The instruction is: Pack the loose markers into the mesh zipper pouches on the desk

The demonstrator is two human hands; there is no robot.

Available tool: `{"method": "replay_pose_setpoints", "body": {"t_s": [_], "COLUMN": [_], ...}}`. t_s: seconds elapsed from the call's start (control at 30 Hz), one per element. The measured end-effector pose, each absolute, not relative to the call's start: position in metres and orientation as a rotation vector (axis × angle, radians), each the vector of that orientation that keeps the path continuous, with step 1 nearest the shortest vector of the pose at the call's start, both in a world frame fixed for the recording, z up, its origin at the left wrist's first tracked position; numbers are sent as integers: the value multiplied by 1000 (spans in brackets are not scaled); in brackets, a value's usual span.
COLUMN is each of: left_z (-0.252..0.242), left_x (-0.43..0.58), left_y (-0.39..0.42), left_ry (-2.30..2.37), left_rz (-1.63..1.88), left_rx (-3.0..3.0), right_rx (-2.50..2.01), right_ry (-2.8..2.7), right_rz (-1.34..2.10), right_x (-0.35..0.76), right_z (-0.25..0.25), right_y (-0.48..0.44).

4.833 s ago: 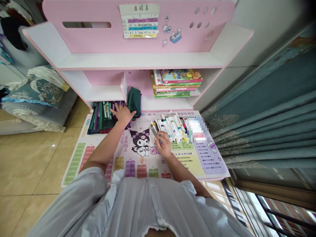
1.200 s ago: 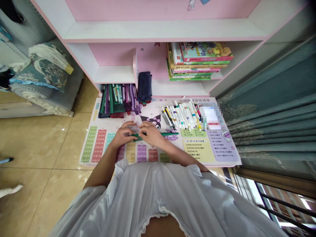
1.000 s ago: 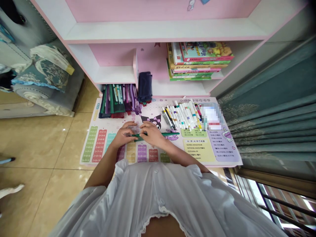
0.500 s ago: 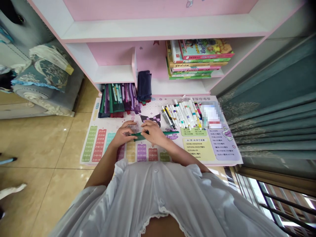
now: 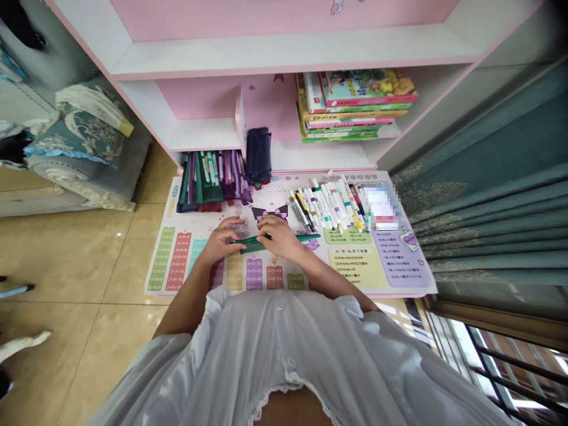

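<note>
A green mesh zipper pouch (image 5: 251, 243) lies flat on the printed desk mat (image 5: 310, 278), close to my body. Its left end is pinched between the thumb and fingers of my left hand (image 5: 219, 240). My right hand (image 5: 282, 239) has its fingers closed at the pouch's top edge, near the middle, and covers part of it. Past that hand, the edge of the pouch runs on to the right. Whether a zipper pull sits in the right fingers is too small to make out.
Filled mesh pouches (image 5: 208, 177) stand at the back left, beside folded dark pouches (image 5: 258, 155). Many white markers (image 5: 331, 204) lie at the back right, next to a blurred rectangular item (image 5: 381, 207). Stacked books (image 5: 355, 112) rest on the shelf (image 5: 284, 53).
My right hand has slid slightly to the right along the pouch's edge. The left hand keeps its hold at the left end.
</note>
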State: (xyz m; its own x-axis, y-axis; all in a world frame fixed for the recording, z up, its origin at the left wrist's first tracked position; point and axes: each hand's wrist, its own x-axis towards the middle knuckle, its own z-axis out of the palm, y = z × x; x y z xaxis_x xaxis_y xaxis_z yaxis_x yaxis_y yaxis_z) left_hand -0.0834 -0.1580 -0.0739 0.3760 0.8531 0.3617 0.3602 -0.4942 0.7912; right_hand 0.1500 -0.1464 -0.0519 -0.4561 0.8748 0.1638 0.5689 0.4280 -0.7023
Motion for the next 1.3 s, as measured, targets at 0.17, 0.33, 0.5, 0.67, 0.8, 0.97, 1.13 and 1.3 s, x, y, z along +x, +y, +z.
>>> {"method": "replay_pose_setpoints", "body": {"t_s": [0.17,0.33,0.5,0.67,0.8,0.97,1.13,1.3], "left_z": [-73,-74,-75,-73,-74,-74,-72,-71], "left_x": [-83,-83,-84,-84,-84,-84,-84,-84], "left_y": [-159,-158,-159,-159,-159,-160,-160,-160], "left_ry": [1051,1072,1060,1058,1072,1058,1074,1073], "left_rz": [1043,1018,1028,1023,1016,1041,1025,1037], "left_rx": [2025,2029,2027,2027,2027,2042,2038,2026], "right_rx": [-1189,-1184,-1176,-1188,-1207,-1197,-1201,-1227], "right_ry": [-2167,-2148,-2141,-2144,-2153,-2155,-2149,-2129], "right_rz": [774,779,788,792,807,824,829,813], "right_x": [150,153,155,158,163,165,166,170], "right_z": [-51,-53,-54,-51,-46,-45,-45,-46], "right_y": [-145,-145,-145,-144,-144,-144,-145,-145]}}
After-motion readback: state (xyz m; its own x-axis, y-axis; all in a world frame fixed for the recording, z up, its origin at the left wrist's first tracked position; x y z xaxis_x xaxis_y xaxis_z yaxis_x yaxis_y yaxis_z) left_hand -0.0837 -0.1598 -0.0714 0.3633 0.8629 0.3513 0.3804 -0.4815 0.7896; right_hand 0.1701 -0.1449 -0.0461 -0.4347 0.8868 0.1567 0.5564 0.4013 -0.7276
